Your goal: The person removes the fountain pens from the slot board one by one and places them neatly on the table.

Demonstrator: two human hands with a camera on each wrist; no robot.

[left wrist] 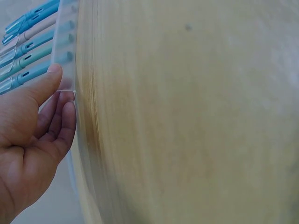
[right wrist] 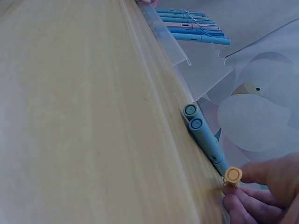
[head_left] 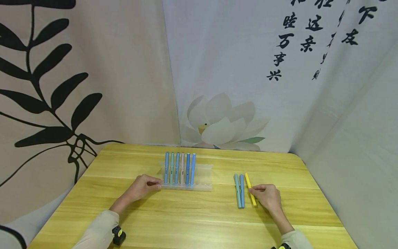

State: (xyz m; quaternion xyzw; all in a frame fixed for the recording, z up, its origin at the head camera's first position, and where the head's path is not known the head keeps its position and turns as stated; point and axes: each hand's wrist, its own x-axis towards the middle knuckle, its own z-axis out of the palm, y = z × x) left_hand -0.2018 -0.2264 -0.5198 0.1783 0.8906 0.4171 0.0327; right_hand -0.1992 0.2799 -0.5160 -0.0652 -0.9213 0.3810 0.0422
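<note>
At the table's right, a yellow pen pinched between finger and thumb

On the wood-grained table [head_left: 186, 221], the right hand [head_left: 268, 197] held the yellow pen [head_left: 247, 180], thumb on one side of the barrel and fingers on the other. The pen slanted, its far end close to a blue pen [head_left: 242, 193] and its near end farther from it. Whether the barrel touched the tabletop, I could not tell. The blue pen lay alongside a pale green pen [head_left: 237, 192], both to the left of the yellow one.

Farther left, the left hand [head_left: 143, 188] pinched the left end of a clear plastic rack [head_left: 202, 187]; in the left wrist view the thumb pressed its front strip, while the other fingers curled in at the end. Six pens [head_left: 177, 169] stood side by side in the rack's left and middle part: blue, pale green, blue, pink, blue and blue, counting from the left. The rack's right part reached beyond them toward the loose pens, and its back panel showed a notched edge in the right wrist view.

Light sleeves [head_left: 97, 231] covered both forearms, with a small black device [head_left: 119, 236] at the left wrist. Behind the table hung pale cloth [head_left: 233, 62] printed with a lotus [head_left: 219, 133], dark leaves [head_left: 69, 89] and brushed characters [head_left: 279, 58].
</note>
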